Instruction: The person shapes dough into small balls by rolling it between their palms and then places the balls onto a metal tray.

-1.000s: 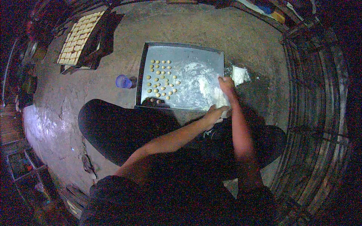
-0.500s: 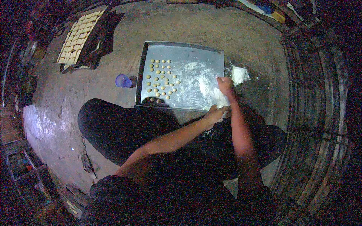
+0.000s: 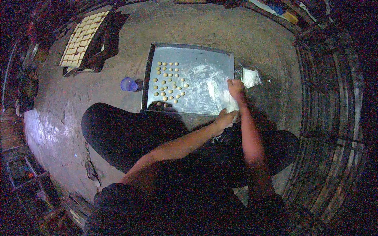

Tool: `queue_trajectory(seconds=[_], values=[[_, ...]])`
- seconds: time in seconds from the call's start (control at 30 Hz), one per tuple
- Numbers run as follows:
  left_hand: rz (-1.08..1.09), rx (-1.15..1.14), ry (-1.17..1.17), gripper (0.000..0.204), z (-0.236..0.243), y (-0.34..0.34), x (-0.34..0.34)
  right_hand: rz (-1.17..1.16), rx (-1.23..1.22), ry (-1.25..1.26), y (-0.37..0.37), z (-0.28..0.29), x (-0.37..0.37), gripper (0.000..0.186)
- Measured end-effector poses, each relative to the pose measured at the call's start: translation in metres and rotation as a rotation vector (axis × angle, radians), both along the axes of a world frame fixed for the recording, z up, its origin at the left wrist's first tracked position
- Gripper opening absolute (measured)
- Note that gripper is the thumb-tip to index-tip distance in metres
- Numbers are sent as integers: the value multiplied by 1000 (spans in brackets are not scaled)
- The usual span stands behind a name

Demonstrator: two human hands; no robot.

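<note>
In front of my crossed legs lies a shallow metal tray, its right half dusted with white flour. Several small round dough balls sit in loose rows on its left half. At the tray's near right corner my left hand is closed around a pale, floury, dough-like piece, partly hidden by the fingers. Just beyond it, over the right rim, my right hand is closed in a fist-like grip. What its fingers hold, if anything, is hidden.
Right of the tray, a white packet lies on the floor with white powder around it. A blue-purple plastic cup stands to the left. Farther left, a raised tray bears rows of pale pieces. Wooden slats line the right side.
Both hands stay almost in place at the tray's right edge, with only a slight shift. The dough balls and the cup look unmoved.
</note>
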State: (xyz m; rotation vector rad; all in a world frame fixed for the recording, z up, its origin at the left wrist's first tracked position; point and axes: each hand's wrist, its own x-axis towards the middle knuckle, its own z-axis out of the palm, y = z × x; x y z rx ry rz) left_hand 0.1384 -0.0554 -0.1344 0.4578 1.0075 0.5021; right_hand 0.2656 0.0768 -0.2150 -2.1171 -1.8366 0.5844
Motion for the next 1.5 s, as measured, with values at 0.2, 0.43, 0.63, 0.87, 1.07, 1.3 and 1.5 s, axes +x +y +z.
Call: queue_trajectory(seconds=[0.2, 0.43, 0.63, 0.87, 1.07, 1.3, 1.5], values=[[56, 15, 40, 52, -22, -7, 5, 19, -107, 64, 2, -3, -2, 50], [-32, 50, -83, 46, -18, -4, 1, 49, 99, 40, -2, -12, 2, 46], [43, -20, 3, 45, -4, -5, 1, -21, -19, 24, 1, -1, 2, 44], [-38, 18, -26, 48, -12, -4, 2, 30, 42, 4, 0, -4, 9, 44], [7, -7, 57, 55, -21, -6, 3, 46, 104, -20, 0, -12, 6, 42], [-132, 110, 63, 62, -68, -2, 2, 54, 211, 104, -10, -8, -1, 41], [-141, 116, 217, 54, -50, -4, -25, 81, 73, 172, -38, 0, -2, 39]])
